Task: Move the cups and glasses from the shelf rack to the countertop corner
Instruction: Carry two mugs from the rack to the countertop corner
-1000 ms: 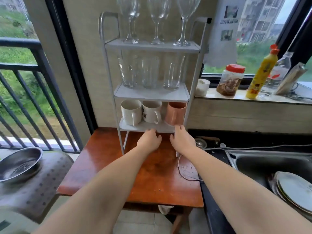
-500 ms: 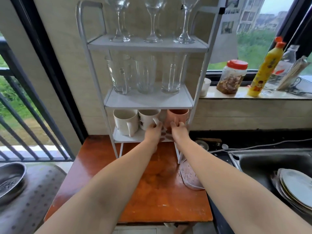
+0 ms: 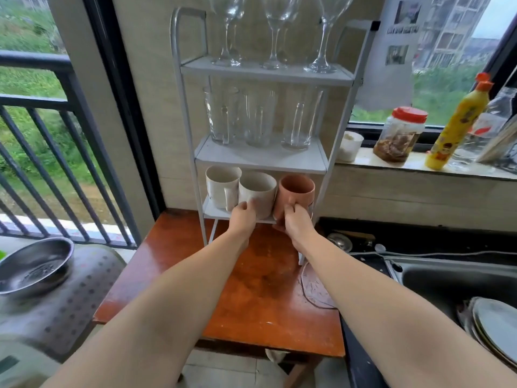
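Observation:
A white three-tier shelf rack point(image 3: 260, 159) stands on an orange-brown wooden table point(image 3: 173, 259). Three wine glasses point(image 3: 275, 32) fill its top tier and three tall clear glasses point(image 3: 258, 117) the middle one. On the bottom tier, my left hand point(image 3: 243, 219) grips the middle white mug point(image 3: 258, 191), tilted toward me. My right hand point(image 3: 296, 222) grips the terracotta mug point(image 3: 296, 191), also tilted forward at the shelf's front edge. Another white mug point(image 3: 222, 186) sits at the left, untouched.
A dark countertop point(image 3: 361, 264) and steel sink point(image 3: 447, 275) with stacked plates point(image 3: 495, 326) lie to the right. The window sill holds a small white cup point(image 3: 349, 145), a red-lidded jar point(image 3: 400, 134) and a yellow bottle point(image 3: 458, 124). A metal bowl point(image 3: 33, 267) sits at far left.
Both hands rose from the table edge to the bottom tier and closed around the middle white mug and the terracotta mug, which now tilt forward off the shelf.

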